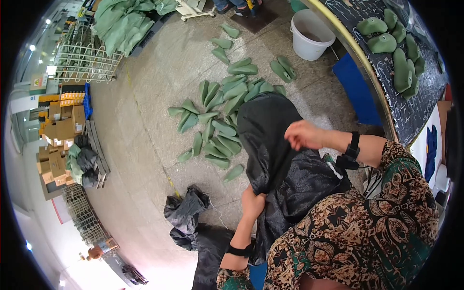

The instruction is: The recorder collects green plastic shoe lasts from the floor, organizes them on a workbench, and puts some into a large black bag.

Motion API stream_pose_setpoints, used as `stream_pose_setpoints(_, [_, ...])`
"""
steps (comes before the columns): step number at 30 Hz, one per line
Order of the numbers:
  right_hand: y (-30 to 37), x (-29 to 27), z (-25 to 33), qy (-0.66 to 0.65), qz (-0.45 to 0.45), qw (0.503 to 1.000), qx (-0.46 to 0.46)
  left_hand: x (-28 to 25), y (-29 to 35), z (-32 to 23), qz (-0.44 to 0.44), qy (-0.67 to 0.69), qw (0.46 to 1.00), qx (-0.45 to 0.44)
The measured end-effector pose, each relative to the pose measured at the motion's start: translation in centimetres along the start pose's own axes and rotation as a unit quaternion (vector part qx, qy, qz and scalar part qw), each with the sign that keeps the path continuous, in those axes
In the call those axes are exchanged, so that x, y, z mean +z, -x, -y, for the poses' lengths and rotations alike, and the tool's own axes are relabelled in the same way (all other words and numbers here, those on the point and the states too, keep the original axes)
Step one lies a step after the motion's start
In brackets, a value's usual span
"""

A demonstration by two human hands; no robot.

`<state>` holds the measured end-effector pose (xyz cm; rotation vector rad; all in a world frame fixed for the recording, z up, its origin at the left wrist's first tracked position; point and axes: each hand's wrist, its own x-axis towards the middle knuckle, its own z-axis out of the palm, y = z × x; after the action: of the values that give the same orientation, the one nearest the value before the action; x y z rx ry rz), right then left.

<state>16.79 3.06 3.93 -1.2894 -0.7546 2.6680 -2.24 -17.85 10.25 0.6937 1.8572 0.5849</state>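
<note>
A large black woven sack (268, 129) stretches in front of me, its far end resting against a heap of green shoe lasts (235, 90) on the floor. My left hand (252, 203) is closed round a gathered fold along the sack's left side. Over the sack's right edge, my right hand (305, 135) has its fingers loosely bent and apart, holding nothing that I can see. The inside of the sack is hidden. More lasts lie scattered singly and in small groups to the left of the sack and beyond it.
Crumpled black sacks (188, 212) lie to my left. A white bucket (311, 36) stands beyond the lasts. At the right, a dark table (386, 63) with a pale yellow edge carries several lasts. Wire racks (87, 60) and cardboard boxes (60, 130) line the left side. A person's legs show far ahead.
</note>
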Motion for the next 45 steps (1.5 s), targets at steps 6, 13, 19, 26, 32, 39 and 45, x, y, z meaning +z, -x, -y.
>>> stream_pose_setpoints(6, [-2.7, -11.2, -9.2, 0.201, -0.157, 0.955, 0.154, 3.1, 1.8, 3.9, 0.036, -0.147, 0.988, -0.003])
stream_pose_setpoints(13, [0.1, 2.3, -14.2, 0.271, -0.042, 0.910, 0.312, 1.4, 6.2, 11.4, 0.063, -0.196, 0.971, 0.122])
stream_pose_setpoints(19, [-0.4, 10.9, -21.4, -0.107, 0.103, 0.966, 0.212, -1.8, 12.0, 10.9, 0.048, -0.214, 0.956, 0.195])
stream_pose_setpoints(26, [-1.9, 15.3, -19.4, 0.128, 0.049, 0.988, 0.077, -4.7, 14.4, 11.0, -0.066, -0.152, 0.936, 0.310])
stream_pose_setpoints(32, [0.4, 16.0, -17.5, 0.495, 0.194, 0.844, -0.070, -6.1, 20.8, 9.8, -0.085, -0.104, 0.959, 0.250])
stream_pose_setpoints(39, [4.5, 20.9, -15.7, 0.620, 0.346, 0.700, 0.070, -4.8, 25.7, 15.0, -0.224, -0.170, 0.947, 0.156])
stream_pose_setpoints(45, [7.7, 27.0, -21.1, 0.637, 0.527, 0.555, 0.092, 4.7, 20.1, 25.3, -0.349, -0.343, 0.862, 0.137])
